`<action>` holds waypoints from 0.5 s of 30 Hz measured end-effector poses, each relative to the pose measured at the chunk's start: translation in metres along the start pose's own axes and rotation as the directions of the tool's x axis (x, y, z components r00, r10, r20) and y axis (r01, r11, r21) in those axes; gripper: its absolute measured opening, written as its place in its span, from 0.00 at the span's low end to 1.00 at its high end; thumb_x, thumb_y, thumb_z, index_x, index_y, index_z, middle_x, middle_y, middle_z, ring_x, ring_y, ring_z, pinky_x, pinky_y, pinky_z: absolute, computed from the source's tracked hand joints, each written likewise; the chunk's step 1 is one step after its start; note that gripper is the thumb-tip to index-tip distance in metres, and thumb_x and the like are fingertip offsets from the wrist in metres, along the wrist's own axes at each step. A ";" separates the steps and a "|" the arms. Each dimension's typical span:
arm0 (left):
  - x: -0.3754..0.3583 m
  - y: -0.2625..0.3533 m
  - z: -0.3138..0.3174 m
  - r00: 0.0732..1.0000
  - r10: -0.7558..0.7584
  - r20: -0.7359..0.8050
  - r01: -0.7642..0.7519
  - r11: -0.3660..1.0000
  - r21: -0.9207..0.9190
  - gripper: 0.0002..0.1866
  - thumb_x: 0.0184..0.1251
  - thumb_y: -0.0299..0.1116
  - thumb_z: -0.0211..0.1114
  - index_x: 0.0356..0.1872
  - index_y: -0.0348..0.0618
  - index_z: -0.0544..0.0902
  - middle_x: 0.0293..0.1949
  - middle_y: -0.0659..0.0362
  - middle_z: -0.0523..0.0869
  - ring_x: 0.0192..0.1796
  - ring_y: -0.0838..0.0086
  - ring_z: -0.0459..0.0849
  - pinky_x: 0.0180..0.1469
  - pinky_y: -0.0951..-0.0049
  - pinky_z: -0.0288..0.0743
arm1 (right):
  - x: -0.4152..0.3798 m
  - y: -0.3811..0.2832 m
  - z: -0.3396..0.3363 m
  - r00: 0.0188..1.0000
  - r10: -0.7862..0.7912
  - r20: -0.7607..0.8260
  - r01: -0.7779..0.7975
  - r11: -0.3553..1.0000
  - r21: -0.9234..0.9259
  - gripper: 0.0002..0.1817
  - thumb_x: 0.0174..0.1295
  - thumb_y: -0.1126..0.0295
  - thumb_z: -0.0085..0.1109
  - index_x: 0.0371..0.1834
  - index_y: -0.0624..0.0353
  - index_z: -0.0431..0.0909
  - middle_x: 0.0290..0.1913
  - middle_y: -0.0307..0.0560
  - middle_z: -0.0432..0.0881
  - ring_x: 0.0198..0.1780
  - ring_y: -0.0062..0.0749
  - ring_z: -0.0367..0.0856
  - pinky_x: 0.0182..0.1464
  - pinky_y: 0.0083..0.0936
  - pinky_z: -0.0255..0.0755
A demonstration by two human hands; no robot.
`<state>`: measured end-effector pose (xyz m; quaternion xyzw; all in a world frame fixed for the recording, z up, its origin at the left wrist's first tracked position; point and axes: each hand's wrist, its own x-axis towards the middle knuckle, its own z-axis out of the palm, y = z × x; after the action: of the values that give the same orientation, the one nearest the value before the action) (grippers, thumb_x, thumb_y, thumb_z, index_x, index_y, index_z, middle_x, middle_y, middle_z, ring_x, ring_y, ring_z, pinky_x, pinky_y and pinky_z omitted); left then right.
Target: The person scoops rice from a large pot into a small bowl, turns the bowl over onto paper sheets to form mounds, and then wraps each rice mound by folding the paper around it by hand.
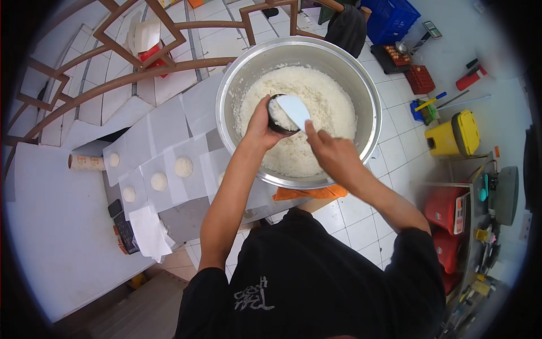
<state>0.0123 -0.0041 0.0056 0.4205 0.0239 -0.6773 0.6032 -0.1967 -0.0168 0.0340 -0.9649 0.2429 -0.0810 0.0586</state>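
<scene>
A wide metal pot [370,101] holds a large mass of white rice [330,113]. Over the rice, my left hand [261,125] is wrapped round a small dark bowl [275,123] with rice in it. My right hand [327,148] grips a pale rice paddle [293,107], whose flat blade lies across the mouth of the bowl. Left of the pot, several rice mounds [183,166] sit on sheets of white paper [195,147] spread over a table. Another mound is partly hidden by my left forearm.
An orange cloth [310,193] lies against the pot's near side. White papers [149,231] hang over the table edge beside a dark calculator-like device [125,231]. A brown metal railing [164,69] runs behind the table. A yellow bin [454,135] and red containers [446,209] stand at the right.
</scene>
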 end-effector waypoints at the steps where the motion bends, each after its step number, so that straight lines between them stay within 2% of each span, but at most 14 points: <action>1: 0.003 -0.004 -0.003 1.000 0.000 -0.006 0.000 1.000 -0.002 0.25 0.78 0.53 0.45 0.63 0.47 0.74 0.62 0.50 0.78 0.66 0.54 0.76 0.62 0.36 0.72 | -0.002 -0.002 0.003 1.000 -0.003 0.002 0.003 1.000 0.004 0.28 0.64 0.76 0.52 0.69 0.73 0.64 0.32 0.55 0.79 0.23 0.45 0.83 0.26 0.38 0.77; 3: 0.006 -0.009 -0.006 0.994 -0.005 -0.112 0.007 1.000 0.009 0.25 0.79 0.52 0.43 0.62 0.47 0.75 0.61 0.49 0.79 0.65 0.54 0.76 0.62 0.37 0.72 | -0.005 0.000 0.006 0.996 -0.038 0.075 0.033 0.998 0.062 0.28 0.64 0.76 0.51 0.67 0.77 0.64 0.31 0.55 0.79 0.23 0.46 0.82 0.26 0.38 0.77; 4: 0.006 -0.011 -0.007 0.996 0.006 -0.094 -0.005 1.000 0.013 0.25 0.80 0.51 0.40 0.61 0.47 0.75 0.62 0.50 0.78 0.65 0.54 0.76 0.62 0.37 0.72 | -0.005 0.000 0.005 0.996 -0.025 0.083 0.018 0.996 0.082 0.28 0.66 0.75 0.51 0.70 0.73 0.64 0.31 0.55 0.79 0.23 0.45 0.82 0.25 0.37 0.77; 5: 0.005 -0.012 -0.008 0.995 0.001 -0.095 0.001 1.000 0.018 0.25 0.80 0.51 0.40 0.61 0.47 0.75 0.62 0.50 0.78 0.65 0.54 0.76 0.62 0.37 0.72 | -0.004 0.001 0.001 0.996 -0.019 0.083 0.012 0.996 0.086 0.28 0.66 0.75 0.51 0.70 0.73 0.64 0.31 0.55 0.79 0.23 0.45 0.82 0.25 0.37 0.77; 7: -0.002 -0.007 -0.006 0.998 0.048 -0.045 -0.047 0.999 0.016 0.25 0.80 0.48 0.36 0.63 0.46 0.73 0.63 0.49 0.77 0.66 0.53 0.75 0.63 0.36 0.72 | 0.002 0.005 -0.009 1.000 0.017 0.017 -0.020 0.973 0.231 0.24 0.69 0.74 0.52 0.67 0.70 0.69 0.31 0.58 0.81 0.25 0.48 0.83 0.29 0.38 0.77; 8: -0.006 -0.007 -0.006 0.998 0.053 -0.046 -0.052 0.999 0.017 0.25 0.80 0.48 0.36 0.63 0.46 0.73 0.63 0.49 0.77 0.66 0.53 0.75 0.63 0.36 0.72 | 0.003 0.006 -0.010 1.000 0.013 0.013 -0.016 0.973 0.231 0.24 0.69 0.74 0.52 0.67 0.70 0.69 0.31 0.58 0.81 0.25 0.48 0.83 0.29 0.38 0.77; 10: -0.014 -0.007 -0.009 0.998 0.042 0.048 -0.035 0.991 -0.129 0.26 0.78 0.48 0.40 0.66 0.44 0.70 0.65 0.47 0.75 0.67 0.51 0.73 0.64 0.37 0.71 | 0.007 0.007 -0.013 0.969 0.163 -0.186 -0.016 0.791 0.611 0.19 0.70 0.72 0.54 0.62 0.69 0.75 0.32 0.62 0.83 0.29 0.51 0.85 0.34 0.39 0.77; 11: -0.016 -0.008 -0.011 0.998 0.044 0.047 -0.037 0.991 -0.127 0.26 0.78 0.48 0.40 0.66 0.44 0.70 0.65 0.47 0.75 0.67 0.51 0.73 0.64 0.37 0.71 | 0.007 0.005 -0.020 0.969 0.162 -0.188 -0.013 0.790 0.613 0.19 0.70 0.72 0.54 0.62 0.69 0.75 0.32 0.62 0.83 0.29 0.51 0.85 0.34 0.39 0.77; 13: -0.016 -0.011 -0.017 0.993 0.047 0.111 -0.020 0.972 -0.235 0.27 0.78 0.48 0.39 0.67 0.41 0.68 0.68 0.47 0.73 0.70 0.52 0.71 0.67 0.38 0.69 | 0.007 -0.001 -0.039 0.936 0.352 0.000 -0.257 0.684 0.683 0.17 0.70 0.72 0.56 0.58 0.70 0.78 0.34 0.65 0.84 0.31 0.54 0.85 0.38 0.41 0.77; 15: -0.014 -0.013 -0.020 0.987 0.086 0.138 -0.053 0.972 -0.228 0.28 0.78 0.48 0.39 0.68 0.41 0.68 0.69 0.47 0.72 0.70 0.53 0.71 0.68 0.39 0.67 | 0.004 0.000 -0.036 0.926 0.377 -0.015 -0.270 0.690 0.671 0.17 0.70 0.72 0.56 0.58 0.69 0.78 0.35 0.65 0.84 0.32 0.54 0.85 0.38 0.41 0.77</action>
<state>0.0111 0.0213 -0.0058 0.2997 0.0408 -0.6777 0.6703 -0.1998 -0.0217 0.0703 -0.8143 0.3688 -0.2226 0.3890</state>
